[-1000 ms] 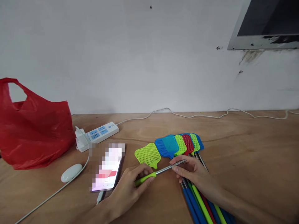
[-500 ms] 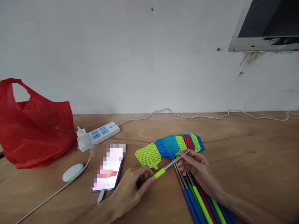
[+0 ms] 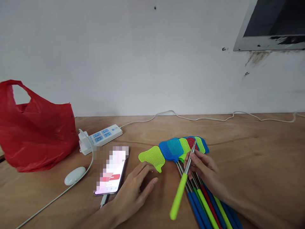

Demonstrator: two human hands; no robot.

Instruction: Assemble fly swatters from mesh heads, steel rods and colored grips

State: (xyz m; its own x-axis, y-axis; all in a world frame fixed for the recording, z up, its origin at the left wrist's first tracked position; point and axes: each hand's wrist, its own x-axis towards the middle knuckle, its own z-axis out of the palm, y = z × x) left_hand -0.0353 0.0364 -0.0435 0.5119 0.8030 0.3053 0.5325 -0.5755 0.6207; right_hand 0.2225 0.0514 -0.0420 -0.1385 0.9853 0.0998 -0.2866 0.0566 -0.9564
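My right hand (image 3: 204, 167) pinches the steel end of a telescopic rod with a green grip (image 3: 181, 187), which slants down toward me over a row of several assembled fly swatters (image 3: 188, 147) with blue, green and red heads and handles. My left hand (image 3: 134, 190) rests loosely on the wooden table (image 3: 250, 152), fingers apart and holding nothing, just below a loose lime-green swatter head (image 3: 152, 157).
A phone (image 3: 111, 171) with a lit screen lies left of my left hand. Farther left are a white oval device (image 3: 74, 175) on a cable, a white power strip (image 3: 100, 137) and a red plastic bag (image 3: 33, 130). A white cable (image 3: 202, 118) runs along the wall.
My left hand has let go of the rod's green grip and dropped to the table. My right hand has swung the rod from lying crosswise to pointing toward me, over the swatter row.
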